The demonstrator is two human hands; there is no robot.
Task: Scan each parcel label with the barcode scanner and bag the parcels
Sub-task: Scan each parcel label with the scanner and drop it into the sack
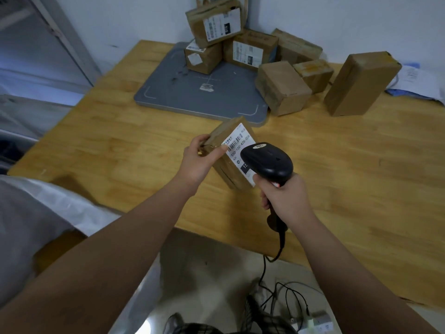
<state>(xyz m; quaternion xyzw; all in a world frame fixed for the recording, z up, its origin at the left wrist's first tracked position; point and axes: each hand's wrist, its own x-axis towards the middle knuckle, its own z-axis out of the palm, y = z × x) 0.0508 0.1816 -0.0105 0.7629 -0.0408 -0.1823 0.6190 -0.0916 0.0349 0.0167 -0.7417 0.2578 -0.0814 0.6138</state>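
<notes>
Holds the parcel (231, 155) by its left end in the left hand (199, 162), over the desk (337, 189), long side running away and to the right, label (240, 145) turned up. Grips the scanner (267, 162) by its handle in the right hand (284, 201), head just right of the barcode and close over the label. Likely needs only a slight tilt left to catch the bars.
</notes>
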